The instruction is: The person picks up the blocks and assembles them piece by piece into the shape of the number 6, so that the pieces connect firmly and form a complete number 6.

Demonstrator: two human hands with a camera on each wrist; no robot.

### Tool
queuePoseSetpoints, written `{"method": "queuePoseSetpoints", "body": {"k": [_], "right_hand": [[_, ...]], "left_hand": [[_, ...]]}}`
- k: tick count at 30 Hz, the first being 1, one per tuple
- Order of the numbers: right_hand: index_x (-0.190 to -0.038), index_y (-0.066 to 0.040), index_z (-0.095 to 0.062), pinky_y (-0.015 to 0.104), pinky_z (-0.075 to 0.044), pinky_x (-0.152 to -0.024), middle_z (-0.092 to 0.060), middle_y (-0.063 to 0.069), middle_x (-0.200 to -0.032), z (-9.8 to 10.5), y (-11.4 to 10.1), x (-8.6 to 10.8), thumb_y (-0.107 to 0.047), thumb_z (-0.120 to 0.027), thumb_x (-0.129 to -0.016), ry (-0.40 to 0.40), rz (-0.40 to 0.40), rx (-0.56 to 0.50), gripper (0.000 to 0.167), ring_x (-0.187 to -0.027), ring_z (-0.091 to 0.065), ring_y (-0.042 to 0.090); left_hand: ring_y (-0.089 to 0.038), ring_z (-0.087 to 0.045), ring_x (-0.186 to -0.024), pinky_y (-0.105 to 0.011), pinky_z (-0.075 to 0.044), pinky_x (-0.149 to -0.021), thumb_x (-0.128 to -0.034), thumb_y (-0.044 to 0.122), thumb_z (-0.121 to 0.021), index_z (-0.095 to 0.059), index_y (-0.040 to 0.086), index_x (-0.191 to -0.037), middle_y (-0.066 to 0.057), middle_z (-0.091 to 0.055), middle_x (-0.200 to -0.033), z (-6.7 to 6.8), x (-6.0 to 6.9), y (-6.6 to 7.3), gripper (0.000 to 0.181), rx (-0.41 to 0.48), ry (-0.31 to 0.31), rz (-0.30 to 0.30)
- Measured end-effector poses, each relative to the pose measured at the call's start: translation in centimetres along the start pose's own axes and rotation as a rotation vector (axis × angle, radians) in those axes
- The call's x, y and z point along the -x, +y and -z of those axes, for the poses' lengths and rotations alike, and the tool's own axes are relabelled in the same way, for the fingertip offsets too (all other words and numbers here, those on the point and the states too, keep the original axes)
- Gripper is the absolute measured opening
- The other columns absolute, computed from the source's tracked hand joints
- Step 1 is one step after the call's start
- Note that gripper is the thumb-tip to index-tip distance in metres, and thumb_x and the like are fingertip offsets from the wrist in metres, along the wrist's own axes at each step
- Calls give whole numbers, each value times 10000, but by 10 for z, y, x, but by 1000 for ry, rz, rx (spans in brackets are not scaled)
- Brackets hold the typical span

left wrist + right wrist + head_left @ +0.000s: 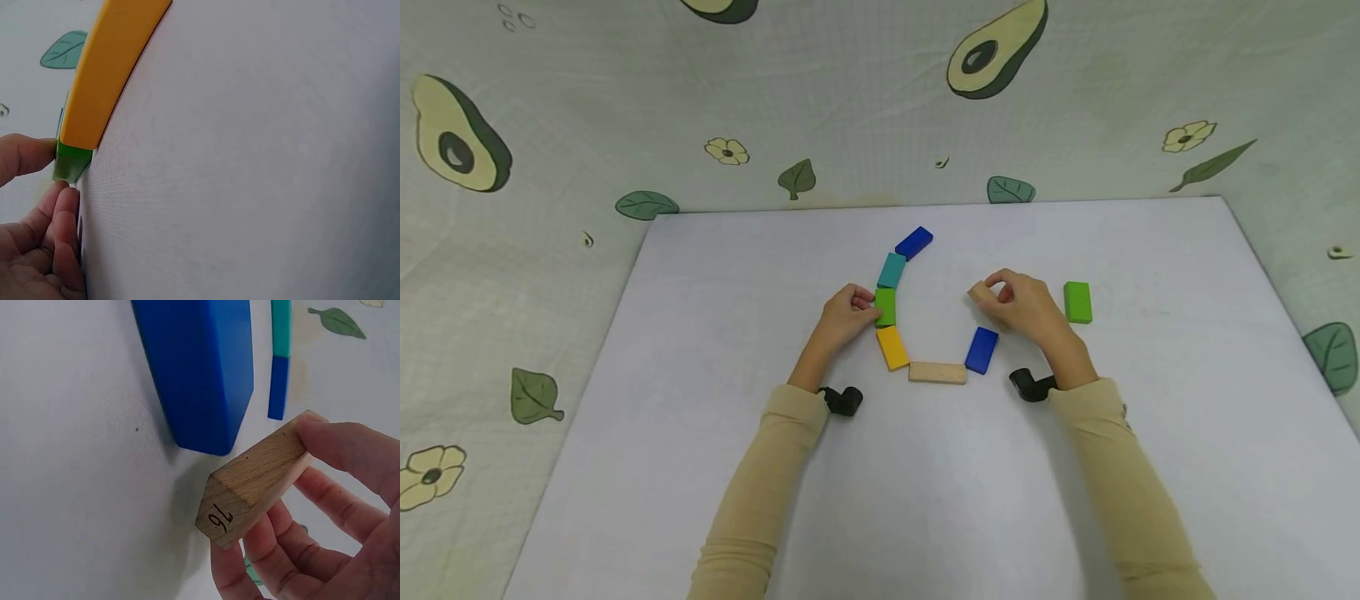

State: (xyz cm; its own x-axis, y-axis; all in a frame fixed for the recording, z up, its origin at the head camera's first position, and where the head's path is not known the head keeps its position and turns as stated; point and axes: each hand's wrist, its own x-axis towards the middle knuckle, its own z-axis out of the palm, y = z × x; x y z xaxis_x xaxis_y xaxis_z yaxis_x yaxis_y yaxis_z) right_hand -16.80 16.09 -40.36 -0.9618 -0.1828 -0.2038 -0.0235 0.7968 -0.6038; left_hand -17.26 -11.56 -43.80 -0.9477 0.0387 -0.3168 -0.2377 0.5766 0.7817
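My left hand is at the left side of a green block, thumb and a finger pinching its edge. In the left wrist view that green block shows just past a yellow block. The green block lies in a curved row, with a teal block and a dark blue block beyond it. Nearer lie the yellow block, a plain wooden block and a blue block. My right hand grips a wooden block marked 76 or 16, tilted above the table.
A loose green block lies on the white table, right of my right hand. Behind the table hangs a cloth printed with avocados and leaves. Black wrist cameras sit at both sleeves.
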Motion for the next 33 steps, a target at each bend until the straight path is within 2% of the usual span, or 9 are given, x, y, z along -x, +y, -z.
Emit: {"method": "queuePoseSetpoints", "body": {"k": [8,14,21,33], "right_hand": [[-1236,1,-500,365,-420,-736,-547,177,-991,-14,-6,-12,-224,-574,-905,-39,-9,-21,407,-889,-493,287],[-1231,7,-515,409,-444,-788,-557,209,-1063,-14,-4,-14,-217,-563,-910,-97,-8,-10,395,-924,-517,311],[-1230,-22,-538,393,-446,-748,-560,229,-1054,-12,-2,-12,-146,-539,-923,-129,35,0,332,-904,-527,321],[-1242,-48,-541,366,-434,-718,-551,219,-1026,-13,0,-9,-143,-523,-927,-160,49,1,330,-864,-520,306]], "left_hand": [[-189,-476,-834,-244,-392,-723,-858,214,-638,-538,53,-1117,-78,-529,-962,0,-1,-2,322,22,3,3],[-203,-484,-868,-259,-404,-752,-861,214,-636,-535,50,-1130,-90,-535,-992,1,0,0,331,19,-10,10],[-198,-481,-853,-249,-400,-738,-862,207,-637,-532,44,-1122,-87,-529,-971,1,0,0,325,22,-4,10],[-189,-473,-828,-241,-392,-718,-858,205,-639,-532,41,-1115,-76,-517,-945,1,0,-1,323,32,-4,12]]}}
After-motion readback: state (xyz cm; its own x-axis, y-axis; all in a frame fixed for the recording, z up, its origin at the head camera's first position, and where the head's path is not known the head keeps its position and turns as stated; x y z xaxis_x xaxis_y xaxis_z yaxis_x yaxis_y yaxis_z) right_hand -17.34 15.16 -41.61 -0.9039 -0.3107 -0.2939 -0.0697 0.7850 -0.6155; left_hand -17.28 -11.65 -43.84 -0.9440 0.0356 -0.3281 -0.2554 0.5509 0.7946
